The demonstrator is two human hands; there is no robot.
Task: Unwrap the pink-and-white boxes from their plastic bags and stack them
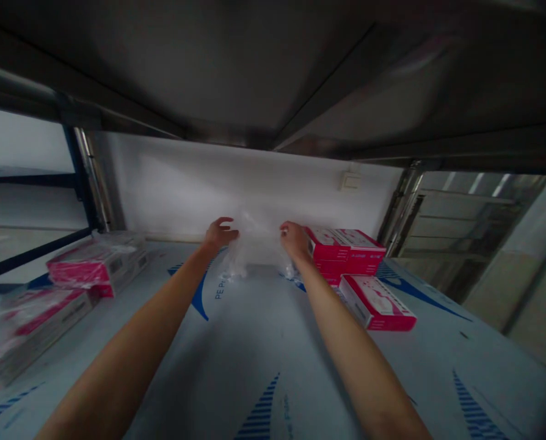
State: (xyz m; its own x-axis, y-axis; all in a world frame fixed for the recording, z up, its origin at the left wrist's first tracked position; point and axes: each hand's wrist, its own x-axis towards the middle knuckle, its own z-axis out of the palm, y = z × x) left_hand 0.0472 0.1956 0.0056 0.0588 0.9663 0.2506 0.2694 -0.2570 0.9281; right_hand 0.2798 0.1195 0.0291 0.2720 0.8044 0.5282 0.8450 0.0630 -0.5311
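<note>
A clear plastic bag (259, 247), crumpled at its lower corners, stands between my two hands near the back wall. My left hand (218, 234) is at its left side, thumb and fingers apart, fingertips close to the film; whether they touch it is hard to see. On the other side, the curled fingers of my right hand (294, 239) pinch the bag's right edge. Right beside that hand are stacked pink-and-white boxes (346, 260). One single pink-and-white box (379, 304) lies in front of the stack.
Plastic-wrapped pink-and-white boxes (96, 260) sit at the left, with another wrapped pack (30, 324) nearer me. A film-covered blue-grey shelf (250, 342) lies under everything. Low overhead runs a dark metal shelf (236, 73). Metal posts (94, 177) stand at both sides; a switch (350, 181) is on the wall.
</note>
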